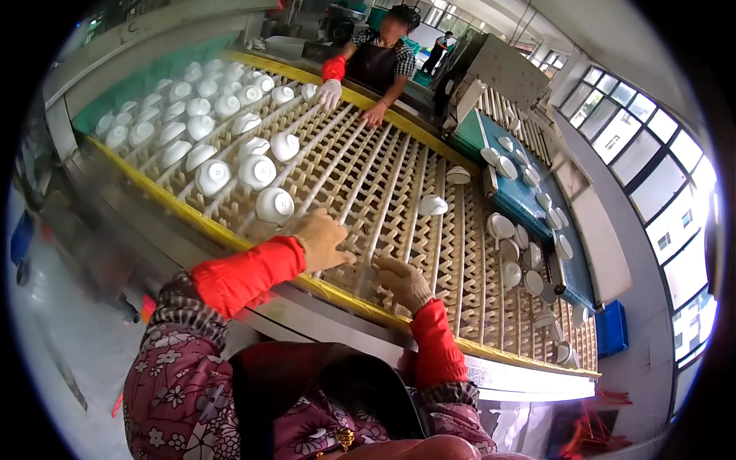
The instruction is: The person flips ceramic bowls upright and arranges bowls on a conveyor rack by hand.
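Both my hands wear tan knit gloves below red sleeves and hang over the near part of the slatted conveyor. My left hand has its thumb apart from the fingers and nothing visible in it. Just beyond it, a white bowl rests upside down between the rods. My right hand reaches in from the near edge with its fingers stretched out, holding nothing that I can see. Two more upturned bowls, one plain white bowl and another white bowl, lie farther left.
Many upturned bowls cover the conveyor's left end. A co-worker's gloved hand and bare hand are at the far yellow edge. On the right, a blue belt carries bowls, with more bowls piled below it.
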`<state>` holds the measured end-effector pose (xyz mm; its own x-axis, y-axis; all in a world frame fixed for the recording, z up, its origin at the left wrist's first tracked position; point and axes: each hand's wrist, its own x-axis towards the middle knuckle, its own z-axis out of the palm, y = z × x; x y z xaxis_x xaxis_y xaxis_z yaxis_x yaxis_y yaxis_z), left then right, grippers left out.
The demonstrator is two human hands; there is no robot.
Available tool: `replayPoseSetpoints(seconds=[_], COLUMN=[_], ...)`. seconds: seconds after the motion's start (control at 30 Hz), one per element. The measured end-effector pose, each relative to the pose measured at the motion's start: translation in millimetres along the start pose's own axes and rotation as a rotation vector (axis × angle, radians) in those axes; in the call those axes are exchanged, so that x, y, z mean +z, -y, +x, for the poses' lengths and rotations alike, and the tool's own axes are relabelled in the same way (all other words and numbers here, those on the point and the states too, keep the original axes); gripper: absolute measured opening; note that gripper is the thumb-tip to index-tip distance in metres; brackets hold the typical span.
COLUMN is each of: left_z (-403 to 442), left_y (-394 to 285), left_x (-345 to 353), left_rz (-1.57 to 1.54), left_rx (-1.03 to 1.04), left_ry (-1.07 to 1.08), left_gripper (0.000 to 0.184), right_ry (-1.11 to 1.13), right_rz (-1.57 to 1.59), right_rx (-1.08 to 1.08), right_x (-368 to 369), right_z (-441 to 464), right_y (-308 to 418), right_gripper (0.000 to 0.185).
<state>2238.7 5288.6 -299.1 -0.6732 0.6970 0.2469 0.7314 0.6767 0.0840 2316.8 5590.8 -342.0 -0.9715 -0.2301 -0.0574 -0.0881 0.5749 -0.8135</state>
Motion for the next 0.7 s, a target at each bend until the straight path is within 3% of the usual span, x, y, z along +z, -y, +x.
replayPoseSetpoints(seconds=[0.07,0.13,0.2,0.27,0.3,0.33,0.37,0.4,0.43,0.47,0.57,0.6,0.63,0.7], left_z=[22,42,59,60,64,64,58,59,59,61,63,63,64,62], left_y=[-29,-67,-93,-119,-120,-108,-99,-91,-92,-85,-83,-84,-82,-79], left_x=[19,30,67,48,41,54,55,60,51,59,73,77,87,92], left_rz=[-0.039,-0.163,-0.355,-0.417,-0.387,-0.217,-0.253,-0.169,-0.229,-0.225,-0.111,-0.063,-0.001,0.015], left_rx=[-0.029,-0.098,-0.114,-0.101,-0.101,-0.026,0.041,-0.134,-0.281,-0.228,-0.191,-0.162,-0.152,-0.088], left_ry=[0.023,0.041,-0.178,-0.224,-0.147,-0.218,-0.251,-0.145,-0.078,-0.176,-0.111,-0.114,-0.079,-0.014], left_gripper=[0.061,0.055,0.03,0.019,0.015,0.019,0.026,0.032,0.034,0.034,0.04,0.043,0.045,0.044], right_ry=[-0.025,-0.022,-0.094,-0.3,-0.339,-0.382,-0.403,-0.42,-0.516,-0.609,-0.748,-0.808,-0.916,-1.077], right_rz=[0.052,0.122,-0.005,-0.035,0.066,0.167,0.367,0.563,0.508,0.451,0.172,0.283,0.052,0.255], right_rx=[0.033,0.245,0.159,-0.057,-0.025,0.002,0.02,0.03,0.033,0.039,0.109,0.158,0.188,0.112], right_x=[0,-7,-2,-1,-11,-21,-33,-48,-63,-78,-143,-164,-186,-224], right_z=[-5,-19,-10,-5,-19,-33,-39,-44,-55,-67,-100,-106,-124,-140], right_y=[9,42,12,-41,-36,-29,-38,-47,-54,-66,-128,-159,-166,-206], right_gripper=[0.038,0.035,0.034,0.036,0.034,0.034,0.035,0.038,0.039,0.04,0.042,0.039,0.036,0.026])
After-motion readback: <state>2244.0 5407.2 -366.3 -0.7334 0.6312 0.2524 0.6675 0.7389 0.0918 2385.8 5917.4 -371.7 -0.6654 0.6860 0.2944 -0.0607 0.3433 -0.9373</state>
